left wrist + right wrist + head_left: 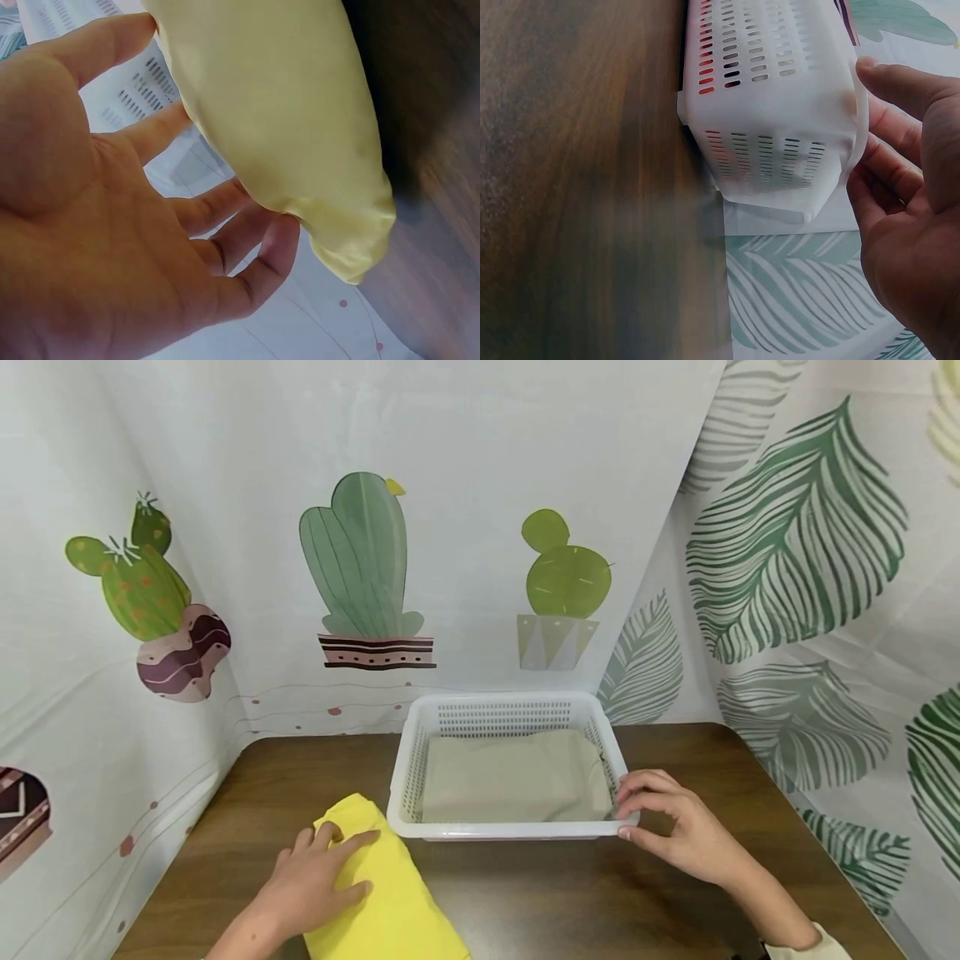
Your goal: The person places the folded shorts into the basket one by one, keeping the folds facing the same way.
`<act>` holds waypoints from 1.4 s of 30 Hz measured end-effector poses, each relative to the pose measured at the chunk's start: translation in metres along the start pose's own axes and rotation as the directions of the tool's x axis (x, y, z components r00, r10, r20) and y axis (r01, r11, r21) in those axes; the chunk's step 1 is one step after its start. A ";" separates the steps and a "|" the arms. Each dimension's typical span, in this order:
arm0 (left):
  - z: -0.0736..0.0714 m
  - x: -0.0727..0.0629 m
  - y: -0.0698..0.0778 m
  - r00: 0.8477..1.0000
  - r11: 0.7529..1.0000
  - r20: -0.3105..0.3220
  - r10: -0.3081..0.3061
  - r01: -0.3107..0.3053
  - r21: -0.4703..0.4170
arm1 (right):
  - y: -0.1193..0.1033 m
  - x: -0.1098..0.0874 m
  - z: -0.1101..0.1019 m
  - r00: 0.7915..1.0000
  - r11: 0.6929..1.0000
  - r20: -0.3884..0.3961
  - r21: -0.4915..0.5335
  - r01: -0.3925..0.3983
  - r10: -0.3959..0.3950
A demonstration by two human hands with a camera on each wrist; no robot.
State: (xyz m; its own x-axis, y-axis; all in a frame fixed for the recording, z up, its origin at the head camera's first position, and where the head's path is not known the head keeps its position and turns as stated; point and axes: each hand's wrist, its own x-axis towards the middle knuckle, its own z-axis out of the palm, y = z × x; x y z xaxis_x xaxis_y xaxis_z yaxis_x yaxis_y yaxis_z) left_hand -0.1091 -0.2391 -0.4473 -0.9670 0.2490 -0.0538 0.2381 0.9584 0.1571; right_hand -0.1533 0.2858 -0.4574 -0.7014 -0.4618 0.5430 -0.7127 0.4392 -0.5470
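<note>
A folded yellow cloth (386, 885) lies on the table, left of a white plastic basket (510, 831). My left hand (311, 881) rests on the cloth's left part with fingers spread. In the left wrist view, the fingertips of that hand (142, 195) touch the side of the yellow cloth (285, 97). Inside the basket lies a folded beige cloth (517, 777). At the basket's front right corner, my right hand (678, 827) holds the rim. The right wrist view has its thumb on the outer side of the basket (772, 112) rim and the fingers at the other side.
The brown wooden table (540, 902) has rounded far corners. Behind it hangs a white curtain (465, 527) printed with cacti, and leaf-patterned fabric (795, 552) hangs at the right. The basket stands near the table's far edge.
</note>
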 end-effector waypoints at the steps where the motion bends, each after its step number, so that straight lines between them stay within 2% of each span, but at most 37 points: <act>1: 0.000 -0.001 0.001 1.000 1.000 0.003 -0.004 0.004 -0.001 | 0.000 0.000 0.000 1.000 1.000 0.002 -0.003 -0.003 0.003; 9: 0.002 -0.006 0.010 0.999 0.999 0.032 -0.032 0.033 -0.029 | -0.002 -0.002 0.000 0.999 0.999 -0.001 -0.018 -0.032 0.032; 15: 0.003 -0.008 0.015 0.998 0.998 0.045 -0.052 0.053 -0.015 | -0.003 -0.001 0.000 1.000 0.999 -0.005 -0.013 -0.030 0.030; 28: 0.007 -0.013 0.028 0.998 0.999 0.027 -0.053 0.053 0.013 | -0.001 0.000 0.002 1.000 1.000 -0.023 -0.006 0.013 -0.013; 42: 0.011 -0.014 0.041 0.996 0.998 0.061 -0.062 0.063 -0.026 | -0.001 0.000 0.002 1.000 1.000 -0.013 -0.009 -0.012 0.012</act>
State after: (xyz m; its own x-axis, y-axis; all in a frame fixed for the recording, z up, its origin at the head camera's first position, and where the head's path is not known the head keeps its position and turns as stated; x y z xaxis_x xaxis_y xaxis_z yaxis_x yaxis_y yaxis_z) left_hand -0.0846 -0.2021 -0.4506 -0.9725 0.1976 -0.1232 0.1741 0.9684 0.1788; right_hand -0.1528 0.2838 -0.4581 -0.7099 -0.4466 0.5446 -0.7043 0.4512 -0.5481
